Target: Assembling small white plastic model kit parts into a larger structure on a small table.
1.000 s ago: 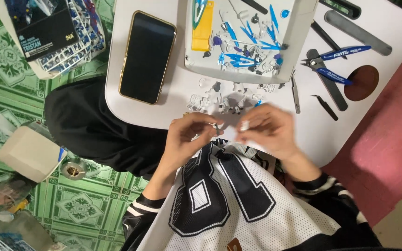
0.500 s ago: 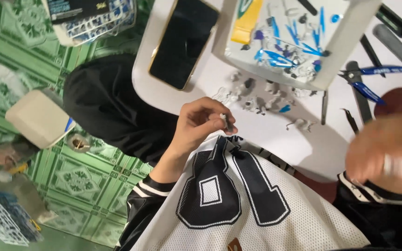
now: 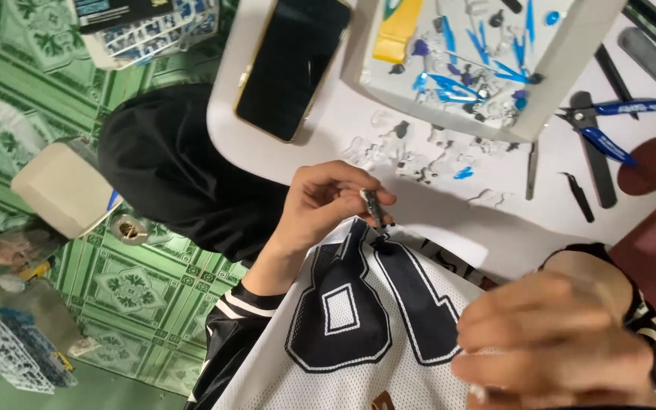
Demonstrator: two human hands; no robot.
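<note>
My left hand [image 3: 320, 205] is pinched on a small grey and white model part [image 3: 373, 203] just above my white jersey, at the near edge of the white table [image 3: 449, 228]. My right hand [image 3: 556, 345] is raised close to the camera at the lower right, blurred, fingers curled; whether it holds anything cannot be told. Several small loose model parts [image 3: 419, 156] lie on the table just beyond my left hand. A white tray [image 3: 571, 76] with blue and clear parts stands behind them.
A black phone [image 3: 294, 64] lies at the table's left. Blue-handled nippers [image 3: 609, 125], tweezers [image 3: 577, 196] and a dark round disc [image 3: 651, 163] lie at the right. A black cloth [image 3: 168, 167], a white box [image 3: 62, 190] and plastic part frames [image 3: 146, 34] are on the green tiled floor.
My right hand has left the part and swung back toward the camera at the lower right. My left hand keeps the small part pinched.
</note>
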